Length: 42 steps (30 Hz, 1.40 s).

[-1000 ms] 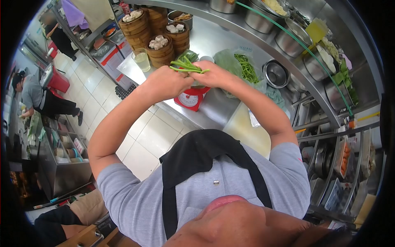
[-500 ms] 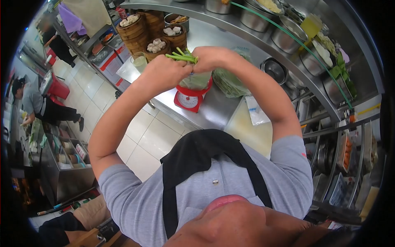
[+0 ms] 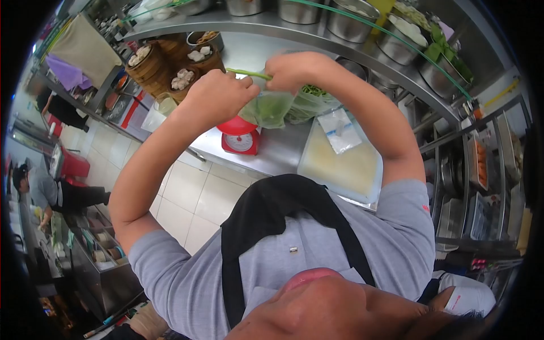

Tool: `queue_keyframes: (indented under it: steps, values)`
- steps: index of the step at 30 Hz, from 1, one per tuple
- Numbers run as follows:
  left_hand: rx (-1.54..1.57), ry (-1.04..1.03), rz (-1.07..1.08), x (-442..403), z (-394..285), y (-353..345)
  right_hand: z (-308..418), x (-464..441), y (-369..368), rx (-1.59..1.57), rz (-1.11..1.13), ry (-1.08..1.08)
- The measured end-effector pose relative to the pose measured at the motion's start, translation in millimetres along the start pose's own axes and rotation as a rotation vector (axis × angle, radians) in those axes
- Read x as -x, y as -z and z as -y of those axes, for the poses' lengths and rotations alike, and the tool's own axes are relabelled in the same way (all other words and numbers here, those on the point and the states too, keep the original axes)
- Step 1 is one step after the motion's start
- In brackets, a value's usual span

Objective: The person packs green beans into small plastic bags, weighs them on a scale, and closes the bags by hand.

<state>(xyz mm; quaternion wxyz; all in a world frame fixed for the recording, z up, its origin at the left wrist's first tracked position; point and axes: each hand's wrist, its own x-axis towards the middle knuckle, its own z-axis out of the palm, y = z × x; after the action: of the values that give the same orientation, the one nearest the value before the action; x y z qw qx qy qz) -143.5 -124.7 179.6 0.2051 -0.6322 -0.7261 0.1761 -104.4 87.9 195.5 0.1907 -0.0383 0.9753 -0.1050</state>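
bag (image 3: 271,110) shifted from scale (image 3: 240,141), its top hidden

The scene is brightly and fairly evenly lit; no lamp is seen. White glare is thrown back by the counter (image 3: 275,156), and a soft sheen is shown on the floor (image 3: 184,190). Dim tones are left within the rack (image 3: 447,170), and detail in the apron (image 3: 272,207) is largely swallowed by black. The stem (image 3: 248,73) is rendered bright green, while the right hand (image 3: 286,73) is slightly blurred. Fine marks on the scale (image 3: 239,143) cannot be read. The shelf (image 3: 255,25) is bowed by wide-angle distortion, the corners are blacked out, and the left rim is tinged blue.
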Motion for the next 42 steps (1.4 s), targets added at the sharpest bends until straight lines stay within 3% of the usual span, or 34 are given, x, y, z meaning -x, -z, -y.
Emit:
queue_keyframes:
  steps: [4,7,12,16,19,21,24,28,31,33,37,39,42]
  values:
    - [0.092,-0.017,-0.09,-16,-15,3,-12,15,-7,0.031,0.086,-0.051]
    - [0.086,-0.065,-0.044,-28,-33,-1,-25,23,-12,0.1,0.185,0.027]
    - [0.105,-0.134,-0.002,-43,-60,-11,-30,18,-48,0.239,0.269,-0.076]
    - [0.142,-0.077,0.071,-47,-75,-15,-39,15,-58,0.133,0.315,-0.082]
    - [0.114,-0.101,0.01,-49,-86,-24,-44,15,-66,0.115,0.26,-0.097]
    - [0.153,-0.015,0.089,-50,-90,-21,-54,6,-85,0.407,0.101,0.156]
    - [0.168,-0.043,-0.07,-48,-102,-29,-59,2,-105,0.446,0.075,0.143]
    - [0.17,-0.035,-0.046,-49,-111,-28,-54,4,-118,0.515,0.099,0.054]
    - [0.145,-0.07,0.062,-49,-116,-30,-57,4,-121,0.486,0.153,0.126]
    - [0.221,-0.07,0.07,-46,-119,-27,-60,5,-113,0.029,0.35,-0.066]
    - [0.252,-0.088,0.098,-39,-124,-32,-53,12,-114,-0.077,0.393,-0.043]
    - [0.209,-0.108,-0.019,-42,-128,-31,-41,12,-118,0.563,0.334,0.117]
    - [0.187,-0.126,-0.013,-40,-137,-48,-38,1,-135,0.671,0.321,-0.005]
